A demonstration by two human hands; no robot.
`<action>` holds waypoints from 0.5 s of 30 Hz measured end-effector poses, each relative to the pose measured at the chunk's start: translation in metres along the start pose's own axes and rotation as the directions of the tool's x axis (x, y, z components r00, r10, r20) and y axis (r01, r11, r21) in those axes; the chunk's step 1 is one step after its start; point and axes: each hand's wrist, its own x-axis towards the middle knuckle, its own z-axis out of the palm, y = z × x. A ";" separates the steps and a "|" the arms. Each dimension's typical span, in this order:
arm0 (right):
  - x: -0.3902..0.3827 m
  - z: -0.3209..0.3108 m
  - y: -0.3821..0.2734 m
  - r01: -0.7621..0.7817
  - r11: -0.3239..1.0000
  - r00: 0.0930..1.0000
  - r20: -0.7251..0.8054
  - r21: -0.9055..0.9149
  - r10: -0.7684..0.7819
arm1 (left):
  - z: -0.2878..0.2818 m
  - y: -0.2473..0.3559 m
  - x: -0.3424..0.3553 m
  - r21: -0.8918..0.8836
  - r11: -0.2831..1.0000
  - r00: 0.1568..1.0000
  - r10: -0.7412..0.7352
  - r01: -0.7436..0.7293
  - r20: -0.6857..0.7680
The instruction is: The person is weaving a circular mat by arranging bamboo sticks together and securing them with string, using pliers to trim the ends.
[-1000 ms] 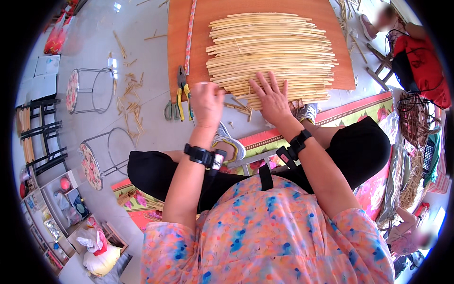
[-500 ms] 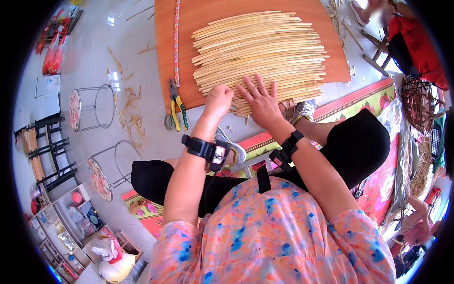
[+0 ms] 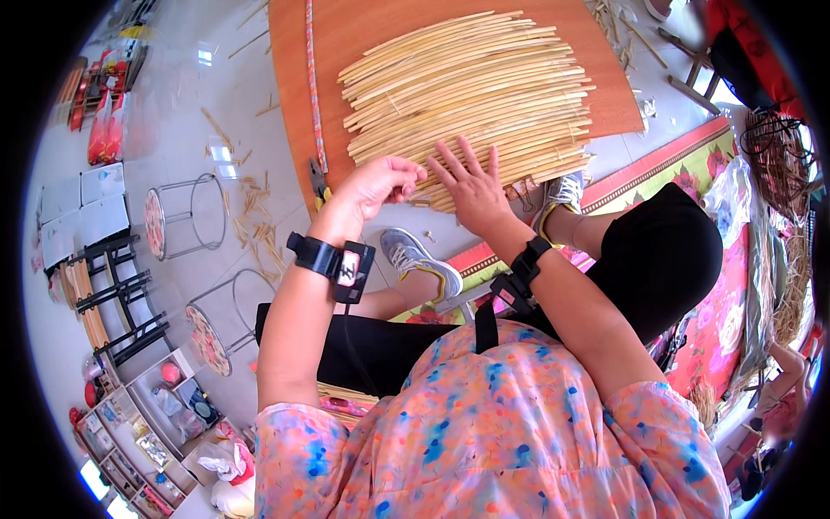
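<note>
Pale, thin sticks lie side by side as a mat (image 3: 467,95) on an orange-brown board (image 3: 290,52). My right hand (image 3: 475,189) rests open on the mat's near edge, fingers spread over the sticks. Beside it, at the mat's near left corner, my left hand (image 3: 377,185) is closed with its fingers curled towards the thumb. Whatever it may hold is too small to make out. Dark-jawed pliers (image 3: 318,179) lie left of that hand, their handles mostly hidden behind my wrist. A binder clip (image 3: 524,192) shows just right of my right hand.
A long patterned strip (image 3: 313,86) runs along the board's left side. Stick scraps (image 3: 252,203) litter the tiled floor near two round stools (image 3: 156,223). A floral mat (image 3: 692,173) lies to the right. Coiled brown stems (image 3: 774,164) sit at the far right.
My left hand has turned and shifted a little left, its fingers loosening slightly, and its forearm now covers most of the pliers. My right hand stays spread on the sticks. My left foot shows more.
</note>
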 end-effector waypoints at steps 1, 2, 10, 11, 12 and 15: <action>0.000 0.000 0.000 0.004 1.000 1.000 -0.016 0.008 -0.003 | -0.001 0.005 -0.002 -0.035 0.997 0.998 0.063 -0.062 0.026; 0.000 0.001 0.000 0.004 1.000 1.000 -0.019 0.005 -0.004 | 0.001 0.019 -0.009 -0.074 0.990 0.991 0.126 -0.122 0.052; -0.001 0.006 0.003 -0.002 0.999 0.999 -0.053 -0.053 -0.001 | 0.027 0.144 -0.090 -0.412 0.707 0.717 0.678 -0.575 0.162; -0.001 0.005 0.000 0.003 0.999 0.999 -0.043 -0.051 -0.005 | 0.027 0.157 -0.101 -0.432 0.634 0.663 0.742 -0.642 0.104; -0.001 0.004 -0.001 0.003 0.999 0.999 -0.035 -0.053 -0.004 | 0.027 0.172 -0.110 -0.447 0.555 0.600 0.799 -0.702 0.050; 0.001 0.000 -0.001 -0.009 0.999 1.000 0.022 -0.047 0.010 | 0.026 0.228 -0.137 -0.469 0.292 0.319 0.947 -0.834 0.022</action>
